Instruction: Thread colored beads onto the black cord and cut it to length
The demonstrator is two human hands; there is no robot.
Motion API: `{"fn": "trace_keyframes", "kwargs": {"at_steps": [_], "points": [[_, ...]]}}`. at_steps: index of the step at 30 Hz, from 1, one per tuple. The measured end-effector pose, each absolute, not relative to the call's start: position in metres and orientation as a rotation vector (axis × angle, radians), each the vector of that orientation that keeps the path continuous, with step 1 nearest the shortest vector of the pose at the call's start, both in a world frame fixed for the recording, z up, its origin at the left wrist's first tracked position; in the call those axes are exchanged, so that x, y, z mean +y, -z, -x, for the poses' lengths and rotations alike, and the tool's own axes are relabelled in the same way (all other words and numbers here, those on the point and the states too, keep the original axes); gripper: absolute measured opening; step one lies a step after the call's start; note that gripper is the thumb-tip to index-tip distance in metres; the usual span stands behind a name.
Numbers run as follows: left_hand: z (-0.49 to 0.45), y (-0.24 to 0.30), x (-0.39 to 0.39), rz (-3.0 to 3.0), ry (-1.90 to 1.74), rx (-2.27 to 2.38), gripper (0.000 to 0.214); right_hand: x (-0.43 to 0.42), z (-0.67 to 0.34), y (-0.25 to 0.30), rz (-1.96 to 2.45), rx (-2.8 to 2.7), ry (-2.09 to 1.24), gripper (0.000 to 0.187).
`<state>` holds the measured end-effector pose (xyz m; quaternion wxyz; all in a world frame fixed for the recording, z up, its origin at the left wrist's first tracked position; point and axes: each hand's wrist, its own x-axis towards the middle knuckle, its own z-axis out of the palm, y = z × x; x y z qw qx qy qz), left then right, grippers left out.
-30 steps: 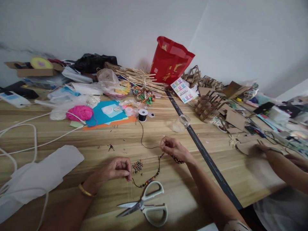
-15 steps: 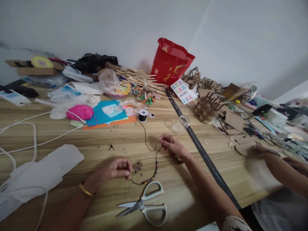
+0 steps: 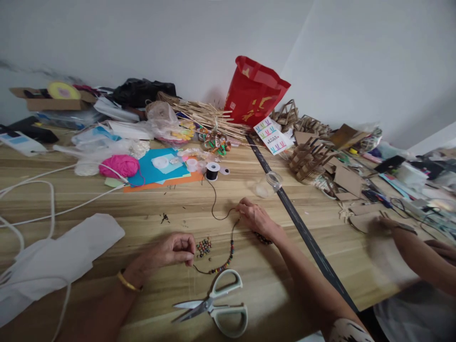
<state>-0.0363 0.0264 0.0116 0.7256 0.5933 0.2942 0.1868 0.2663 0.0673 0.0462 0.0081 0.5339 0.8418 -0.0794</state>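
Observation:
My left hand (image 3: 180,248) is closed in a pinch on one end of a black cord, left of a small heap of loose colourful beads (image 3: 204,247). From there the beaded cord (image 3: 228,261) curves up to the right, its beads lying in the lower bend. My right hand (image 3: 254,216) is palm down with its fingers together on the cord's upper part; the exact grip is partly hidden. Under the right wrist, a bunch of dark beads (image 3: 262,238) shows only in part. Scissors (image 3: 209,303) with pale handles lie spread just below the beaded cord.
A spool of black cord (image 3: 213,171) stands farther back, its line running toward my right hand. Behind are pink yarn (image 3: 120,166), blue paper (image 3: 147,172) and a red bag (image 3: 254,92). A clear round container (image 3: 273,180) rests by the dark strip. Another person's arm (image 3: 416,247) is at right.
My right hand has turned more palm down and now covers more of the bead bunch. The cord from the spool has shifted slightly left. My left hand has stayed in place.

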Motion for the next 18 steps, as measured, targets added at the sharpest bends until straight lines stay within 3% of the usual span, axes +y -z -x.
{"fn": "trace_keyframes", "kwargs": {"at_steps": [11, 18], "points": [[0.035, -0.014, 0.025, -1.296, -0.408, 0.668, 0.023, 0.069, -0.266, -0.043, -1.456, 2.544, 0.216, 0.016], [0.036, -0.008, 0.026, -1.287, -0.433, 0.628, 0.024, 0.058, -0.261, -0.048, -1.388, 2.836, 0.585, 0.010]]}}
